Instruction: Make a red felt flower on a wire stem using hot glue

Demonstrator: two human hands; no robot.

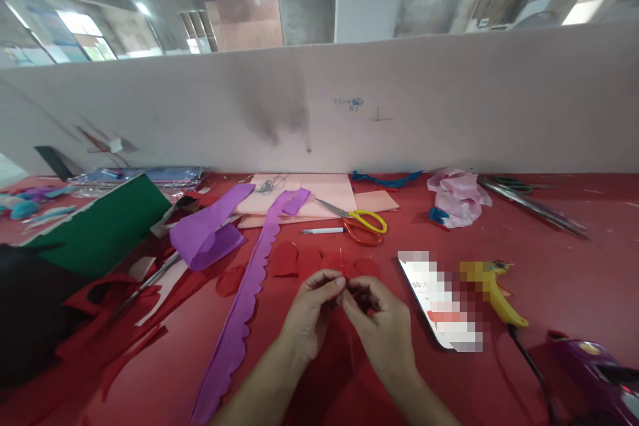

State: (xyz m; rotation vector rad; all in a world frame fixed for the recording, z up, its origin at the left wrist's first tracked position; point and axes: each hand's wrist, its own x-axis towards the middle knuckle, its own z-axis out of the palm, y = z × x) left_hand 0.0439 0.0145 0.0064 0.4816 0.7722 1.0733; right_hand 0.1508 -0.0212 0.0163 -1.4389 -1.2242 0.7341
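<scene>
Over the red table, my left hand (310, 319) and my right hand (387, 326) meet, thumbs and fingertips pinched together. Whatever lies between the fingertips is small, seemingly red, and mostly hidden by them. A thin pale thread (351, 349) hangs beneath the pinch. Just beyond my hands several red fabric pieces lie in a row, among them one with a rounded top (285, 259) and one at the right (365, 267). Left of my arms runs a long purple scalloped fabric strip (244, 306).
Yellow-and-orange-handled scissors (357, 214) and a white pen (323, 231) lie ahead. To the right are a phone (434, 306), a yellow glue gun (499, 296) and a purple device (594, 369). Red scraps (134, 346) and a green board (104, 226) occupy the left. A white partition (200, 120) stands behind.
</scene>
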